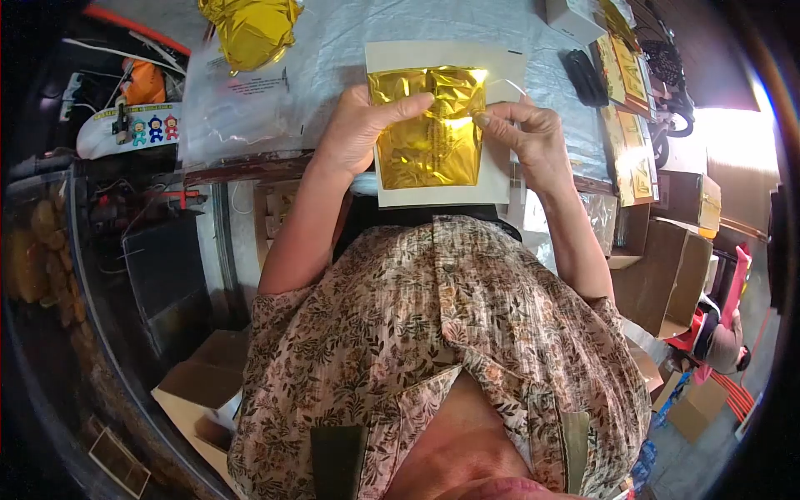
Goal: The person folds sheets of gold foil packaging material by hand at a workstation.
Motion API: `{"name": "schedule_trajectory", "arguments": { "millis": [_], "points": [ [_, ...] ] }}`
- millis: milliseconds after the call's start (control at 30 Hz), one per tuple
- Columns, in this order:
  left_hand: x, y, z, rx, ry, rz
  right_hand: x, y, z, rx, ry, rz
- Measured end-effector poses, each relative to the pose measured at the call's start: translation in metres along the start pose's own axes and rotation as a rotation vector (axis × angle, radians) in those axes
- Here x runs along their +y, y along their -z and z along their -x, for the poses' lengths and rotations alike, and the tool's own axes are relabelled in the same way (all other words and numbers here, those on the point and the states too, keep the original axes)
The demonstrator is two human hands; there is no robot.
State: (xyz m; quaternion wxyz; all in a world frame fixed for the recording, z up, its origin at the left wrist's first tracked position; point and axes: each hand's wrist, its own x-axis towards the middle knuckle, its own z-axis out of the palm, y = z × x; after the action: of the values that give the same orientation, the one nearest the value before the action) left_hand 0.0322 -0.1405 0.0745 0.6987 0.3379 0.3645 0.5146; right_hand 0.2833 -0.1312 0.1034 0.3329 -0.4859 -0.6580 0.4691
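A crinkled gold foil sheet lies over a larger white card at the near edge of the table, in front of my chest. My left hand grips the left side of the card, its thumb pressed flat on the foil and its other fingers hidden behind. My right hand pinches the foil's right edge between thumb and forefinger. A thin pale loop, like a string or a thin edge, curves just above the right fingers; I cannot make out what it is.
On the table cover sit a gold foil bundle and a clear plastic bag at left. A black case, a white box and gold-fronted cards are at right. Cardboard boxes stand below; another person is at far right.
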Motion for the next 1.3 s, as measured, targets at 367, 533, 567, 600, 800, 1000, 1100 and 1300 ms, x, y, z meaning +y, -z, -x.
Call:
{"name": "schedule_trajectory", "arguments": {
  "millis": [367,533,567,600,800,1000,1100,1300],
  "points": [
    [-0.007,-0.002,0.002,0.102,-0.044,0.0,-0.002,-0.005,0.014,-0.009,0.049,0.118],
    [-0.015,0.001,-0.002,0.11,-0.036,0.077,0.007,0.0,0.01,-0.024,0.036,0.045],
    [-0.014,0.002,-0.002,0.11,-0.039,0.074,0.008,0.002,0.009,0.021,0.101,-0.015],
    [-0.013,0.001,-0.002,0.142,-0.052,0.109,0.008,0.004,0.007,0.124,0.028,-0.151],
    [-0.014,0.005,-0.006,0.241,-0.087,0.165,0.004,0.013,0.008,0.125,-0.309,-0.394],
    [-0.013,0.013,-0.012,0.218,-0.098,0.171,0.026,0.001,-0.001,0.099,-0.266,-0.438],
    [-0.006,0.016,-0.006,0.07,-0.048,0.03,0.031,-0.001,-0.008,0.139,-0.28,-0.521],
    [0.007,0.029,-0.005,0.083,-0.026,-0.327,0.04,0.013,-0.02,0.069,-0.271,-0.313]
  ]
}}
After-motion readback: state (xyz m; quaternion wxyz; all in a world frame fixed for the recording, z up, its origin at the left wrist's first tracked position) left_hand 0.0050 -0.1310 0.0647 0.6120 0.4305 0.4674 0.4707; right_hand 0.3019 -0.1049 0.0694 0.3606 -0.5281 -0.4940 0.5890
